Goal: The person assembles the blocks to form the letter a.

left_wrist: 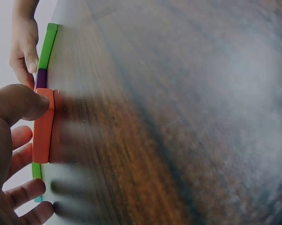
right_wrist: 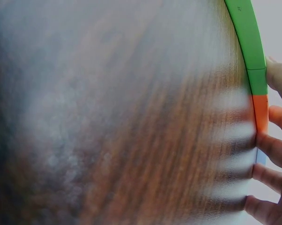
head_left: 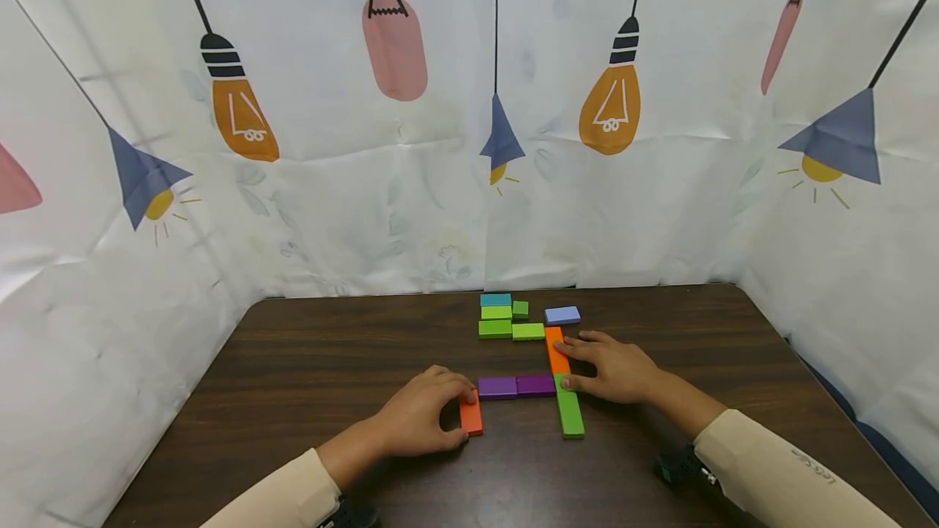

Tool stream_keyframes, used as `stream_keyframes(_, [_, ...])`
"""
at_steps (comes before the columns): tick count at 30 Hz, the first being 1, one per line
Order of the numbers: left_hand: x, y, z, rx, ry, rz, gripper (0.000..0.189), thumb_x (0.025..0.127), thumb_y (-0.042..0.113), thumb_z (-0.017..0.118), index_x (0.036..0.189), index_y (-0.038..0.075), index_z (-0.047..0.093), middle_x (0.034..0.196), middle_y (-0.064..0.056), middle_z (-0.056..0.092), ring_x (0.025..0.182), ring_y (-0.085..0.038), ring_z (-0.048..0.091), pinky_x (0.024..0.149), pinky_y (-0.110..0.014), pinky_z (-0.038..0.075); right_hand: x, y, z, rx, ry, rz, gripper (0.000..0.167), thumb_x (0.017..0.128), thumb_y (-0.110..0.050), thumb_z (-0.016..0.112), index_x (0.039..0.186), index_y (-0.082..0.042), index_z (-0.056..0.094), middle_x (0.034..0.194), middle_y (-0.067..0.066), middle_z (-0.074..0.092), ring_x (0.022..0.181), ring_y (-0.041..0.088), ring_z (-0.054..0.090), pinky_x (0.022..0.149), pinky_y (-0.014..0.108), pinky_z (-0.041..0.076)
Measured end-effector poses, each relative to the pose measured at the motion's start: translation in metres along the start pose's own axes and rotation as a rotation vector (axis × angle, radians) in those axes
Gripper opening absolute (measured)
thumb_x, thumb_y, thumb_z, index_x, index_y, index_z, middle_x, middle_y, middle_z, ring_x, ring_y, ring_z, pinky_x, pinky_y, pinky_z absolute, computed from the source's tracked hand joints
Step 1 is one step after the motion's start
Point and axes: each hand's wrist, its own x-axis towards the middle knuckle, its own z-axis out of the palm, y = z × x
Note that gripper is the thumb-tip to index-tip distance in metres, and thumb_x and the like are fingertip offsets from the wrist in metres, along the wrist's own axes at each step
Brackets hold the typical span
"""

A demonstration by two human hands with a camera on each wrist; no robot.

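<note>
My left hand (head_left: pixel 421 414) pinches a red-orange block (head_left: pixel 473 415), thumb near its close end and fingertips at its far end. In the left wrist view the thumb lies against this red-orange block (left_wrist: pixel 44 126). My right hand (head_left: pixel 616 367) rests over an orange block (head_left: pixel 557 351) and a long green block (head_left: pixel 570 410), set end to end. Its index finger touches the orange one and its thumb the green one. Two purple blocks, one lighter (head_left: pixel 498 388) and one darker (head_left: pixel 535 385), form a row between the red-orange block and the orange-green line.
Farther back lie a teal block (head_left: pixel 495 300), several green blocks (head_left: pixel 495 329) and a periwinkle block (head_left: pixel 562 315). The dark wood table (head_left: pixel 352 332) meets a white patterned cloth (head_left: pixel 323 210) along its back and sides.
</note>
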Motion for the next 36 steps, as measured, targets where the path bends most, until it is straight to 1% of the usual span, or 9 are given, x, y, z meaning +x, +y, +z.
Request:
stream_keyframes(4, [0.000,0.001,-0.001,-0.008,-0.004,0.001,0.036,0.084,0.031,0.081,0.115,0.020,0.068,0.131,0.008,0.062,0.123,-0.017,0.052,0.102,-0.043,0.047,0.000,0.000,0.000,0.006,0.005,-0.003,0.077,0.094,-0.074,0.051,0.154,-0.026,0.050,0.153,-0.001,0.051,0.145,0.034,0.038,0.066,0.043,0.053])
stream_keyframes(7, [0.000,-0.001,-0.003,-0.040,-0.011,-0.003,0.041,0.084,0.033,0.081,0.120,0.019,0.068,0.133,0.005,0.061,0.126,-0.019,0.051,0.103,-0.044,0.046,-0.001,-0.001,0.000,0.011,0.006,-0.001,0.077,0.094,-0.073,0.052,0.154,-0.026,0.050,0.153,-0.001,0.051,0.145,0.034,0.038,0.063,0.041,0.051])
stream_keyframes(11, [0.003,-0.004,-0.008,-0.077,0.001,-0.040,0.044,0.089,0.036,0.078,0.126,0.018,0.065,0.135,0.003,0.058,0.130,-0.021,0.048,0.106,-0.046,0.044,-0.001,-0.001,0.000,0.010,0.004,0.001,0.076,0.094,-0.073,0.053,0.154,-0.026,0.050,0.153,-0.001,0.051,0.145,0.035,0.037,0.061,0.038,0.050])
stream_keyframes(14, [0.008,-0.006,-0.011,-0.067,0.028,-0.071,0.042,0.094,0.038,0.073,0.129,0.016,0.064,0.135,0.001,0.058,0.132,-0.023,0.048,0.106,-0.049,0.044,-0.001,-0.001,0.000,0.006,0.002,0.003,0.076,0.094,-0.073,0.052,0.154,-0.026,0.050,0.153,-0.001,0.050,0.146,0.034,0.037,0.062,0.039,0.051])
stream_keyframes(18, [0.019,-0.009,-0.015,-0.018,0.061,-0.095,0.044,0.096,0.038,0.070,0.133,0.014,0.063,0.137,-0.003,0.060,0.132,-0.027,0.049,0.105,-0.051,0.044,0.000,-0.001,0.000,0.000,0.000,0.005,0.077,0.094,-0.074,0.051,0.154,-0.027,0.050,0.154,-0.001,0.050,0.145,0.034,0.038,0.069,0.045,0.054])
stream_keyframes(21, [0.031,-0.013,-0.018,0.024,0.069,-0.113,0.047,0.096,0.038,0.069,0.135,0.012,0.063,0.138,-0.004,0.060,0.132,-0.028,0.050,0.106,-0.051,0.044,0.000,-0.001,0.000,-0.005,0.002,0.002,0.076,0.094,-0.073,0.051,0.154,-0.026,0.050,0.154,-0.001,0.050,0.145,0.034,0.038,0.074,0.050,0.055])
stream_keyframes(29, [0.062,-0.023,-0.018,0.062,0.050,-0.154,0.053,0.097,0.039,0.066,0.141,0.010,0.059,0.143,-0.007,0.057,0.134,-0.031,0.048,0.108,-0.053,0.041,0.000,-0.001,-0.001,-0.007,0.002,0.007,0.075,0.094,-0.072,0.053,0.154,-0.026,0.050,0.154,0.000,0.050,0.145,0.034,0.038,0.075,0.050,0.055])
stream_keyframes(32, [0.071,-0.024,-0.018,0.062,0.041,-0.166,0.055,0.098,0.040,0.065,0.144,0.011,0.057,0.146,-0.008,0.055,0.136,-0.033,0.047,0.110,-0.052,0.039,0.000,-0.001,-0.001,-0.003,-0.001,0.006,0.075,0.094,-0.072,0.053,0.154,-0.026,0.051,0.154,0.000,0.049,0.145,0.034,0.038,0.079,0.054,0.055])
stream_keyframes(36, [0.080,-0.024,-0.016,0.079,0.027,-0.178,0.057,0.098,0.042,0.064,0.145,0.011,0.056,0.148,-0.008,0.054,0.137,-0.033,0.046,0.112,-0.051,0.038,0.000,-0.002,-0.001,0.001,-0.008,0.010,0.075,0.094,-0.071,0.054,0.154,-0.026,0.050,0.154,0.000,0.049,0.145,0.034,0.037,0.076,0.052,0.056])
